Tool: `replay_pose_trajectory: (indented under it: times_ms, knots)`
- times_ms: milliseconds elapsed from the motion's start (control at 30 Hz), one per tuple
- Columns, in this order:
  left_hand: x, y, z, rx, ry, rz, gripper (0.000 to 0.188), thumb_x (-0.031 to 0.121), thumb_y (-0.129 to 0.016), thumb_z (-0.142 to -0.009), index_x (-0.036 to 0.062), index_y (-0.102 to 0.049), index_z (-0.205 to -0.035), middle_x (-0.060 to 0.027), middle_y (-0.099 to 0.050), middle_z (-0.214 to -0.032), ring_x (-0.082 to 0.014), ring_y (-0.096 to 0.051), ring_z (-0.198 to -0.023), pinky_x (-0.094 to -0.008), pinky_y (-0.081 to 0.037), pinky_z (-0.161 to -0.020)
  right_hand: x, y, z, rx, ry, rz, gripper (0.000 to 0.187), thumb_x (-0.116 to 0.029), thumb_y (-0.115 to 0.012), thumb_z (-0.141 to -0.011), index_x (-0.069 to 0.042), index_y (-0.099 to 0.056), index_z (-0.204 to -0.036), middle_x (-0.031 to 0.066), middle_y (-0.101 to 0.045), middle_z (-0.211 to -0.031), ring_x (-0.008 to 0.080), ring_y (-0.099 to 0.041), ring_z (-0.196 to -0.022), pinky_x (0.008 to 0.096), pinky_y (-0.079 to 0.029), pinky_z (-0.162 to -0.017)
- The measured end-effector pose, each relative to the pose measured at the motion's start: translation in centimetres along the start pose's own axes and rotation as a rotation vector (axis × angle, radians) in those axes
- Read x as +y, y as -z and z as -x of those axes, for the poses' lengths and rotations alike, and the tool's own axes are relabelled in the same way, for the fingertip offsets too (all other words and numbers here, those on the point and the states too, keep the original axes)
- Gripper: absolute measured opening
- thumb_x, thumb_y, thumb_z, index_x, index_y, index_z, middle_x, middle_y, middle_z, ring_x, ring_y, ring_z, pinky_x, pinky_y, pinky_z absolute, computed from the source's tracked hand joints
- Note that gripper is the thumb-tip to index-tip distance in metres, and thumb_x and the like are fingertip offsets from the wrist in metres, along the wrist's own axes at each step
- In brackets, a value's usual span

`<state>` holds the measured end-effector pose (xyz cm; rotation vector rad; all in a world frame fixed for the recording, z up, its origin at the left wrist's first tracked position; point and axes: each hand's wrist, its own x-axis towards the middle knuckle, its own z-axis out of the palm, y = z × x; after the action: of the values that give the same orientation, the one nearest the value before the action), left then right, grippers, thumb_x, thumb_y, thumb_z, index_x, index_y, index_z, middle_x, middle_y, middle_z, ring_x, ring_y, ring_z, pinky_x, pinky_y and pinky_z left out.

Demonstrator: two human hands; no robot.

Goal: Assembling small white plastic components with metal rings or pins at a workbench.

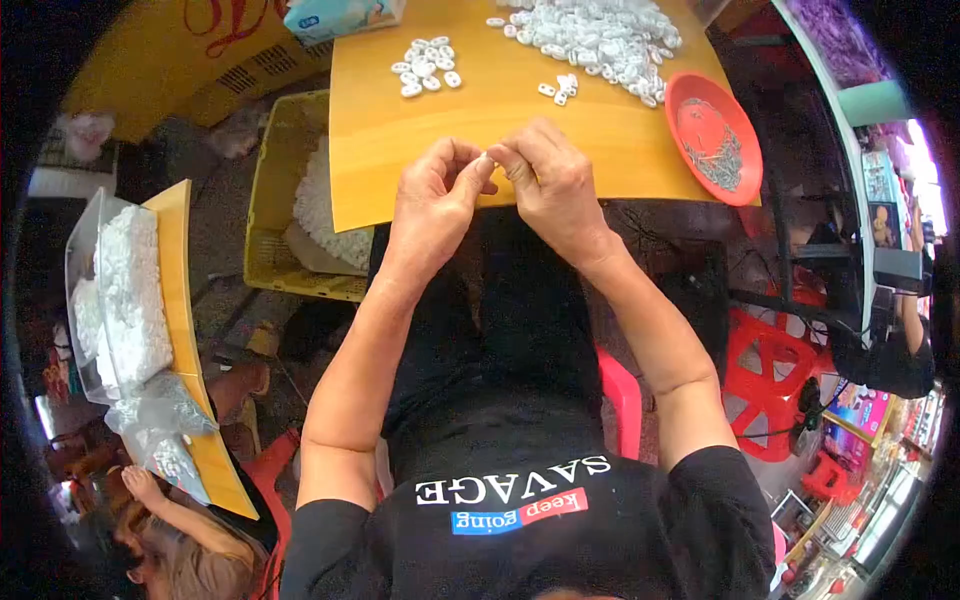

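Note:
My left hand (438,205) and my right hand (556,180) meet over the near edge of a yellow-brown table (385,135). Thumb and fingers of each are pinched, with the fingertips almost touching. Whatever lies between them is hidden or too small to name. Beyond the hands, a small cluster of white oval pieces with holes (563,90) lies on the tabletop. Farther left sits a larger group of such pieces (424,65). A big heap of white pieces (600,45) covers the far right. At the right edge, a red dish (690,90) holds thin metal bits, perhaps pins or screws.
Left of the table stands a yellow crate (256,200) with white pieces inside. A blue-and-white soft pack (340,18) lies at the far left corner. Another table (180,260) bears a clear tub (83,330); a person (190,545) is beside it. Red stools (765,375) stand to the right.

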<state>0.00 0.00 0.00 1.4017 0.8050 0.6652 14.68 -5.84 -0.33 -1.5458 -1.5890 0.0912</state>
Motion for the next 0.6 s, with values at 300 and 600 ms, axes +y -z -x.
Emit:
replay_pose_trajectory:
  times_ms: [300,600]
  knots:
    - [0.1,3.7,0.2,0.155,-0.053,0.117,0.014,0.014,-0.062,-0.094,0.0004,-0.059,-0.093,-0.0017,-0.062,-0.082,-0.0079,-0.059,-0.076,-0.0214,-0.046,-0.072,1.8,-1.3,-7.6,-0.065,-0.075,-0.046,0.022,-0.023,-0.064,-0.089,-0.002,-0.070,-0.092,0.0107,-0.068,-0.077,0.0166,-0.065,-0.065,0.0299,-0.050,-0.059]
    - [0.4,5.4,1.2,0.179,-0.068,0.186,0.014,0.014,-0.062,-0.094,0.0006,-0.059,-0.095,-0.0021,-0.062,-0.084,-0.0081,-0.059,-0.078,-0.0212,-0.045,-0.074,3.5,-4.9,-9.7,-0.177,-0.219,0.434,0.025,-0.031,-0.069,-0.082,-0.008,-0.072,-0.092,0.0120,-0.069,-0.089,0.0305,-0.066,-0.083,0.0402,-0.051,-0.074]
